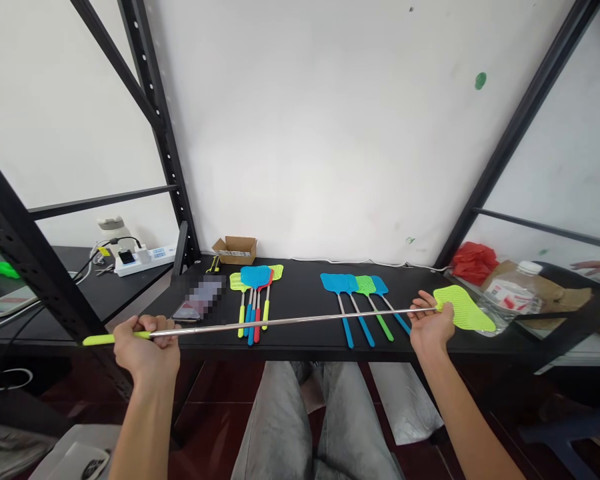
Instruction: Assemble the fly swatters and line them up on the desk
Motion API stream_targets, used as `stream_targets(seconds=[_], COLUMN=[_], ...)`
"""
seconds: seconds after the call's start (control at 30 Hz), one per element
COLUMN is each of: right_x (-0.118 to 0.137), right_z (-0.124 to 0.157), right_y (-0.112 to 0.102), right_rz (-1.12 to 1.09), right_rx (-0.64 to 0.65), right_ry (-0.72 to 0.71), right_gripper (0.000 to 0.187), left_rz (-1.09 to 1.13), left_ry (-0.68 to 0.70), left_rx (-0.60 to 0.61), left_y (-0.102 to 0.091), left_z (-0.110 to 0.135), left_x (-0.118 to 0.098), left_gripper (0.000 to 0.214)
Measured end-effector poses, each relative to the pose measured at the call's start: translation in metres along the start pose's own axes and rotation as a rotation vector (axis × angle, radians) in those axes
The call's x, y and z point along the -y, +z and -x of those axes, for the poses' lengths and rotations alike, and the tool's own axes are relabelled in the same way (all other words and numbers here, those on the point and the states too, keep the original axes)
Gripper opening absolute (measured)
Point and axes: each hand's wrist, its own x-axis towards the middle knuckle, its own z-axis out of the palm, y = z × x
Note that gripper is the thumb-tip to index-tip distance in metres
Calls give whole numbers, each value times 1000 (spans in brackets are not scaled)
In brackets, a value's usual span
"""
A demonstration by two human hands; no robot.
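Observation:
A long lime-green fly swatter [290, 322] with a steel telescopic shaft spans the view just above the table's front edge. My left hand [147, 348] is closed around the shaft next to the lime handle grip [105, 339]. At the other end, my right hand [431, 325] holds the shaft, palm up, just below the mesh head [464, 308]. Beside it lies a group of blue and green swatters [365, 307]. Further left, a bunch of blue, red and yellow-green swatters [253, 300] lies on the black table [300, 290].
A blurred phone [187, 311] and a cardboard box [235, 250] stand left of the swatters. A power strip [145, 260] sits beyond a black shelf post [165, 147]. To the right are a red plastic bag [475, 263], a plastic bottle [515, 293] and another person's hand [597, 267].

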Motion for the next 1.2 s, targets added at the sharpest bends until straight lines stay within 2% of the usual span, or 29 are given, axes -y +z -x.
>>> stream_targets(seconds=[0.2,0.3,0.4,0.57,0.67,0.77,0.97,1.07,1.2], right_x=[2,0,-7,-25,-27,-19,-6,-13,-29], right_z=[-4,1,21,63,72,68,65,81,112], right_y=[-5,1,16,43,48,48,46,49,57], right_rz=[-2,3,-12,-20,-33,-56,-74,-67,-73], right_rx=[9,24,61,227,265,242,195,230,302], right_ry=[-39,-55,-43,-5,-33,-57,-136,-115,-49], right_gripper=[52,52,50,51,51,50,50,50,50], left_rz=[39,32,-12,-112,-193,-241,-200,-208,-224], left_ry=[-7,7,-9,-78,-98,-117,-213,-241,-357], left_rx=[29,47,114,280,303,320,389,426,590], left_y=[8,17,34,56,60,61,69,74,78], left_z=[6,12,27,57,65,69,81,97,117], left_x=[2,7,20,47,54,55,61,72,88], left_gripper=[32,32,33,32,32,35,43,46,52])
